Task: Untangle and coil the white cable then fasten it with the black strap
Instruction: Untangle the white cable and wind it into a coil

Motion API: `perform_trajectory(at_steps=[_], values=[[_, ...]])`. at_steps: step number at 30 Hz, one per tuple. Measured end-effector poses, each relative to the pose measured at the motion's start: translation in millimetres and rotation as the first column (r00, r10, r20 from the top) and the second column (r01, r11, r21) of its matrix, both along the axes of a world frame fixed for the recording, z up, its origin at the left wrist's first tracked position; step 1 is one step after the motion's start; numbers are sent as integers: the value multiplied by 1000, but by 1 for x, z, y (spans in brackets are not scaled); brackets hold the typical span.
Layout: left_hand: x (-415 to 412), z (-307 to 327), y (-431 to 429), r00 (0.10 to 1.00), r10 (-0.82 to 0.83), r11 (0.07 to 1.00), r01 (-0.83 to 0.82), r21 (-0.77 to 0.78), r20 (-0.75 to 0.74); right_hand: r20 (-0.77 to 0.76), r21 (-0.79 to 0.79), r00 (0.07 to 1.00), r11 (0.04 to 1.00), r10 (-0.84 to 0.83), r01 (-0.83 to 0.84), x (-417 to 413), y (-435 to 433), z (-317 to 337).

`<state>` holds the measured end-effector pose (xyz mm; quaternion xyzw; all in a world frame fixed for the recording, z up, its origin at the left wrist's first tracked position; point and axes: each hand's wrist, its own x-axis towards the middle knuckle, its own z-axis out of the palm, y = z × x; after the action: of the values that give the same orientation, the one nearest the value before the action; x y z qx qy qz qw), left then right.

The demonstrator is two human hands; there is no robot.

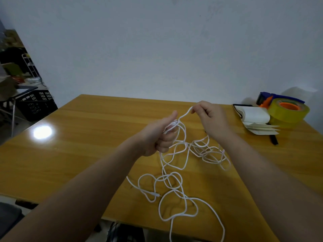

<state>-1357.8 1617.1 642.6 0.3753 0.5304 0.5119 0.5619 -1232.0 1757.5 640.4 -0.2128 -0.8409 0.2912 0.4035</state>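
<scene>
A long white cable [174, 182] lies in loose tangled loops on the wooden table [78, 140], some loops hanging over the near edge. My left hand [160, 135] is raised above the table, its fist closed around several strands. Up and to the right of it, my right hand [209, 117] pinches a strand between thumb and fingers, and that strand runs taut down to the left fist. One thin plug end [155, 195] rests on the table near the front. A black strap [273, 139] lies at the right, partly under a notebook.
An open notebook [253, 116] sits at the table's right side, with a roll of yellow tape [288, 110] and a blue-orange tape dispenser [267, 99] behind it. A black crate [36, 103] and a chair stand off to the left. A plain wall rises behind.
</scene>
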Motion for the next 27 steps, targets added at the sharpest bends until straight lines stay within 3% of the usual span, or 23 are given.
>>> perform_trajectory(at_steps=[3,5,7,8,10,14,18,21,25,27], values=[[-1,-3,0,990,41,999,-41,-2,-134,77,-167,996,986,39,-25,2,0,-11],[-1,-8,1,982,55,998,-56,0,-183,237,-275,962,959,139,-71,4,-4,-13],[0,-12,0,980,85,996,-86,2,-182,374,-309,899,944,228,-110,5,-9,-9],[0,-13,0,982,98,995,-98,6,-162,373,-340,890,931,263,-133,5,-12,-5],[1,-11,0,989,114,993,-113,18,-98,275,-422,883,873,381,-245,8,-20,3],[5,-5,0,989,144,990,-144,7,13,197,-410,818,803,541,-433,5,-32,-5],[5,-2,5,969,239,969,-243,52,66,-110,-562,928,748,355,-353,-3,-41,-19],[-1,-1,9,943,329,939,-321,126,-52,-294,-718,908,558,300,-417,-4,-44,-19],[-3,-3,9,917,392,915,-381,134,-69,-381,-726,855,459,351,-512,-6,-43,-18],[-3,-2,9,918,394,914,-386,128,-42,-347,-724,844,456,409,-518,-3,-40,-13]])
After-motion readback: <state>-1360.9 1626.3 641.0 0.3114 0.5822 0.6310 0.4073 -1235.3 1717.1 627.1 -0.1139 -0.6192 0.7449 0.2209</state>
